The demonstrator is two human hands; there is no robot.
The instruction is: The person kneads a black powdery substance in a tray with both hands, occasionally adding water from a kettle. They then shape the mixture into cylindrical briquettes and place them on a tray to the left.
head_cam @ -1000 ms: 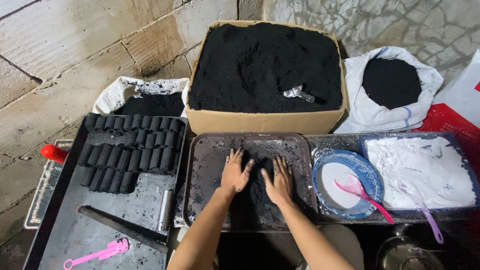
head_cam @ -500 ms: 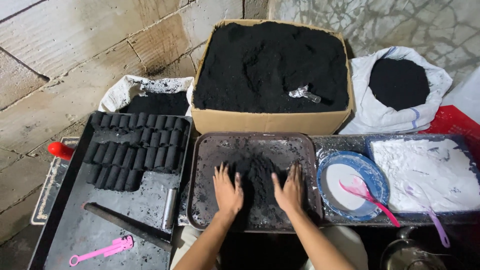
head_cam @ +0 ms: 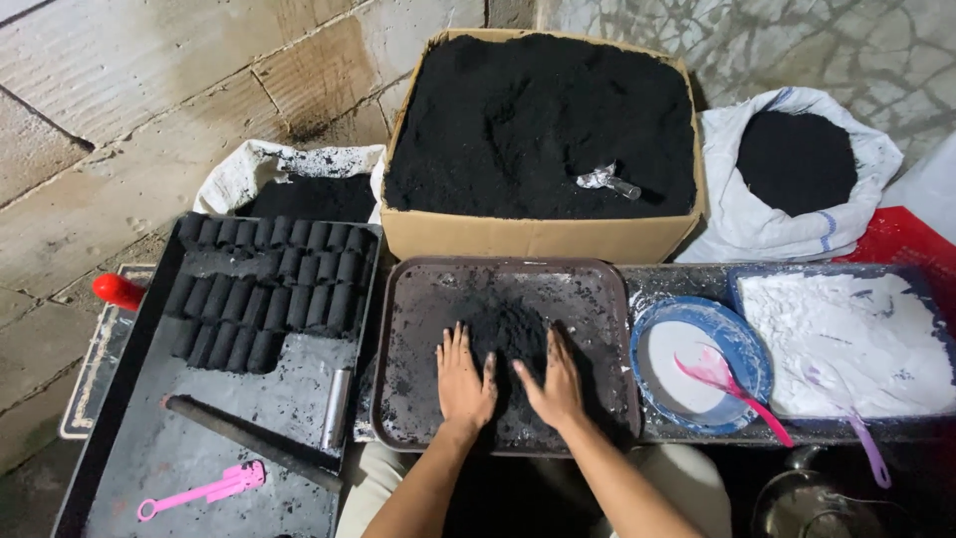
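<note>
My left hand (head_cam: pixel 464 376) and my right hand (head_cam: pixel 551 383) lie flat, fingers spread, on a dark brown tray (head_cam: pixel 418 299), one on each side of a small heap of black powder (head_cam: pixel 508 329). Both palms press on the powder-dusted tray surface and hold nothing. Behind the tray stands a cardboard box (head_cam: pixel 538 237) filled with black powder, with a small metal scoop (head_cam: pixel 609 181) lying on top.
A black tray (head_cam: pixel 149 458) at left carries rows of black cylindrical briquettes (head_cam: pixel 269 289), a metal tube (head_cam: pixel 337 406), a dark rod (head_cam: pixel 249 440) and a pink tool (head_cam: pixel 204 490). At right are a blue plate (head_cam: pixel 742 344) with a pink spoon (head_cam: pixel 732 384), a tray of white powder (head_cam: pixel 856 334) and a sack of black powder (head_cam: pixel 797 159).
Both hands slid back toward me along the tray and came closer together around the heap of black powder.
</note>
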